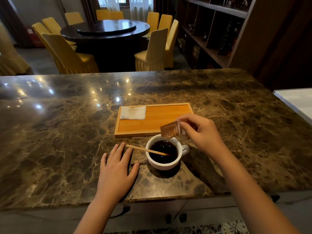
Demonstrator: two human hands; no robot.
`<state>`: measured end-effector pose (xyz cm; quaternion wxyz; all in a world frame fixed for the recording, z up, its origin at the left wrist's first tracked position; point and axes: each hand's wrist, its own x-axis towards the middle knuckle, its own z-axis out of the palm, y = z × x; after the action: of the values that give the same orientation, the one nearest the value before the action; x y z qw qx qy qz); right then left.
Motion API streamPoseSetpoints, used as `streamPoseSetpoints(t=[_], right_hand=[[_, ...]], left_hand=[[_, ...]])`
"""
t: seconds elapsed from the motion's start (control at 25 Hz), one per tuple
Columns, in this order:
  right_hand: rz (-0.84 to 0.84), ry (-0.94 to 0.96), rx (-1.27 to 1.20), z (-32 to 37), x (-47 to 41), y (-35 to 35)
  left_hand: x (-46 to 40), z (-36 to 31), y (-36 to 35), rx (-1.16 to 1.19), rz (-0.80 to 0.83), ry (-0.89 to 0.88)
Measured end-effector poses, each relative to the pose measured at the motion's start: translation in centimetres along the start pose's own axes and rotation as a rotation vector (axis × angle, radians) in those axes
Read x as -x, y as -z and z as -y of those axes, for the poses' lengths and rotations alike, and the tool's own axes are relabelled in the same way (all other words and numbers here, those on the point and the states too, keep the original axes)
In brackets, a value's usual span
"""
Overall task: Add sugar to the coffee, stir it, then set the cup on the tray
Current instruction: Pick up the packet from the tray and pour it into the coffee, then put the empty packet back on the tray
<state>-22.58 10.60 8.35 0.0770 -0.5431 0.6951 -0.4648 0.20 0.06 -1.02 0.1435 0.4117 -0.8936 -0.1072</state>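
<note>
A white cup (166, 163) of black coffee stands on the marble counter, its handle pointing right. A wooden stir stick (145, 150) leans in it, its upper end sticking out to the left over the rim. My right hand (200, 130) pinches a small brown sugar packet (169, 131) and holds it tilted above the cup's far rim. My left hand (116, 168) lies flat on the counter just left of the cup, fingers spread, holding nothing. Behind the cup sits a wooden tray (162, 119).
A folded white napkin (133, 112) lies in the tray's left far corner. The brown marble counter (67, 132) spreads wide on both sides. A white surface (297, 102) adjoins at the right edge. Beyond the counter stand a round dark table, yellow chairs and dark shelves.
</note>
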Motion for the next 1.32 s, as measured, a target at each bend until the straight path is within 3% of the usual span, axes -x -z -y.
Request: streamPoseSetpoints(t=[0.32, 0.44, 0.6, 0.76, 1.16, 1.32], right_hand=[[-0.190, -0.435, -0.688, -1.5, 0.4, 0.1], [-0.256, -0.561, -0.808, -2.4, -0.1, 0.3], [-0.387, -0.718, -0.586, -4.6, -0.9, 0.0], [-0.404, -0.721, -0.385, -6.5, -1.9, -0.7], [-0.303, -0.578, 0.259, -9.0, -4.1, -2.7], [-0.299, -0.379, 0.455, -8.8, -3.5, -2.3]], left_hand=[[-0.1, 0.0, 0.0, 0.008, 0.003, -0.001], [0.0, 0.0, 0.0, 0.015, 0.004, 0.000], [0.0, -0.1, 0.1, 0.022, 0.005, 0.006], [0.0, -0.1, 0.2, 0.017, 0.009, 0.010], [0.0, -0.2, 0.2, 0.039, 0.000, 0.012], [0.1, -0.2, 0.2, 0.040, 0.001, 0.009]])
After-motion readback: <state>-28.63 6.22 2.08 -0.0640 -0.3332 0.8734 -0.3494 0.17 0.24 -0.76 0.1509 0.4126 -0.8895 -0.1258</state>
